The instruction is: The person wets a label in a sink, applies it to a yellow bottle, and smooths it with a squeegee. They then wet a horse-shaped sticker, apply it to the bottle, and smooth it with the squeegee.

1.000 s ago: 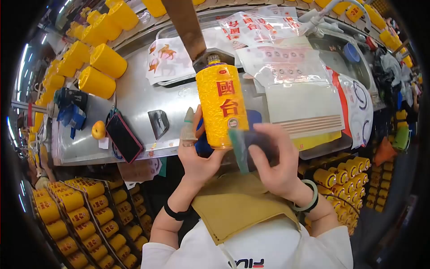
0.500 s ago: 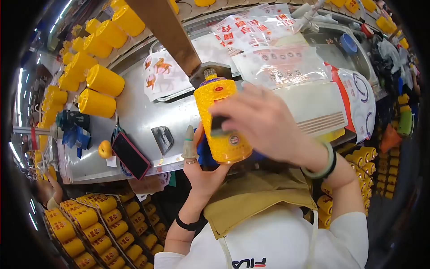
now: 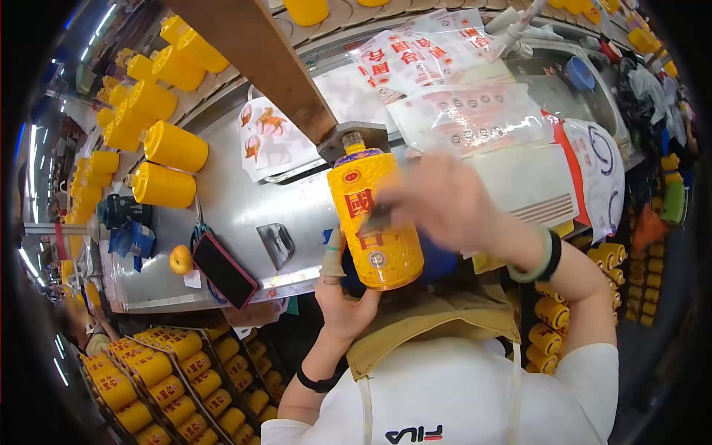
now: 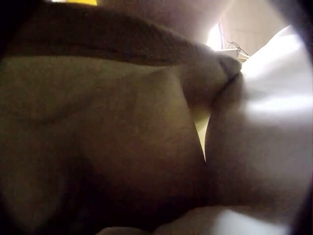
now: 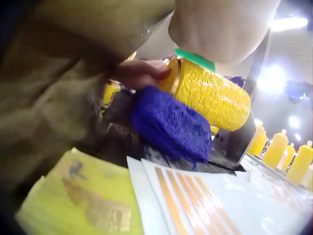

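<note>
A textured yellow bottle with red characters [image 3: 398,256] lies tilted, its neck against a dark metal bracket [image 3: 374,136]. The left hand [image 3: 343,302] grips its lower left side, a pale cover on one finger. Over the bottle's front the blurred right hand [image 3: 445,200] pinches a small dark piece [image 3: 378,218] against the characters. In the right wrist view the bottle [image 5: 210,95] rests above a blue cloth pad [image 5: 171,125], with a green edge [image 5: 195,58] showing beneath the right hand [image 5: 220,29]. The left wrist view is dark and shows mostly skin and fabric.
A wooden bar [image 3: 259,63] slants down to the bracket. Left on the metal table lie a phone [image 3: 225,270], an orange fruit [image 3: 180,259] and yellow bottles [image 3: 165,185]. Printed sheets [image 3: 467,115] cover the right side, beside a sink [image 3: 552,81].
The right hand has moved from the bottle's lower right up across its front with the dark piece. The left hand keeps its grip; the bottle sits slightly lower in view.
</note>
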Tool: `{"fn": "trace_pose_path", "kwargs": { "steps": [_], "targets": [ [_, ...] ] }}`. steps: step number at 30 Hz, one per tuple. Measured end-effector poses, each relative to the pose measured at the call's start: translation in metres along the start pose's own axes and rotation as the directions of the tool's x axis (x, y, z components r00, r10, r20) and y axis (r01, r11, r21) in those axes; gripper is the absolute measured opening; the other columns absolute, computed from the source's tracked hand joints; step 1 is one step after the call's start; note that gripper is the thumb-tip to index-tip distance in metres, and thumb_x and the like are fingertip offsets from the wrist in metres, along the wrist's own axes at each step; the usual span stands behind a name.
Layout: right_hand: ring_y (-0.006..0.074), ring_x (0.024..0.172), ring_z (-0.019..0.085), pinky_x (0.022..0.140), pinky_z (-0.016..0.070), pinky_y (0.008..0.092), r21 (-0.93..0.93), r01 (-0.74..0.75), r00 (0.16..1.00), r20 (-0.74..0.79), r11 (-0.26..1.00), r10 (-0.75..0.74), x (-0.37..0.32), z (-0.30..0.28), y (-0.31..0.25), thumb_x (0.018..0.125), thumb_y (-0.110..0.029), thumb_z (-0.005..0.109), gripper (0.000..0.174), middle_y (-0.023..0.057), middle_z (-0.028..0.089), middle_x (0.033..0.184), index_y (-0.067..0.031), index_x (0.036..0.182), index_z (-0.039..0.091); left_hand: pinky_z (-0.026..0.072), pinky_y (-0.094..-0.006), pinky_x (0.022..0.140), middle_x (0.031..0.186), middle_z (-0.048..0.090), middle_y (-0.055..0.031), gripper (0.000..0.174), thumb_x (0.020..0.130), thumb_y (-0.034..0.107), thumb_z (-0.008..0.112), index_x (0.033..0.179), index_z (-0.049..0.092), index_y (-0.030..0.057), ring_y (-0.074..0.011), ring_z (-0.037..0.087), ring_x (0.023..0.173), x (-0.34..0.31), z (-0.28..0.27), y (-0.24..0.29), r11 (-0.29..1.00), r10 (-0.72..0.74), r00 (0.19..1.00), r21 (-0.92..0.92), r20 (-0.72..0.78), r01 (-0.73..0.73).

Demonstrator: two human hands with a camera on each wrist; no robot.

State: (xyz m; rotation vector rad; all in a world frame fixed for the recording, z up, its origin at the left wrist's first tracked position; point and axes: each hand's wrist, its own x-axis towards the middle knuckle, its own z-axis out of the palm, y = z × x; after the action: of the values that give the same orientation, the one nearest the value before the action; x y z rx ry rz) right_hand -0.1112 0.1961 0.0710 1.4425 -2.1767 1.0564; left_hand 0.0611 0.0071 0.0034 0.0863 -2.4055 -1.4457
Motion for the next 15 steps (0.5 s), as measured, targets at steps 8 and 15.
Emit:
{"fn": "trace_pose_path", "kwargs": {
  "steps": [8,15],
  "targets": [
    [0.0158,0.08,0.061,0.07,0.0502,0.0307,0.078,0.403,0.914,0.021,0.912,-0.406,-0.008,-0.006,-0.02,0.084,-0.012,0.071,0.022,-0.002,0.072,0.104,-0.0154,0.105,0.074,0.0436,-0.0396,0.114,0.143,0.06,-0.0205,0.092,0.076,0.008,0.09,0.154,0.041,-0.0048,-0.0292,0.059,0.134,-0.004,0.009,-0.007,0.992,-0.059,0.996,-0.114,-0.069,0.051],
    [0.018,0.083,0.057,0.079,0.0462,0.0342,-0.276,0.071,0.997,0.052,0.958,-0.059,0.062,0.0,0.01,0.083,-0.02,0.072,0.027,-0.0024,0.071,0.102,-0.0159,0.109,0.075,0.0423,-0.0414,0.115,0.148,0.057,-0.0221,0.099,0.073,0.006,0.091,0.155,0.037,-0.0057,-0.0314,0.058,0.136,0.003,0.003,0.016,0.999,0.024,0.996,-0.034,-0.08,-0.027]
  ]
}}
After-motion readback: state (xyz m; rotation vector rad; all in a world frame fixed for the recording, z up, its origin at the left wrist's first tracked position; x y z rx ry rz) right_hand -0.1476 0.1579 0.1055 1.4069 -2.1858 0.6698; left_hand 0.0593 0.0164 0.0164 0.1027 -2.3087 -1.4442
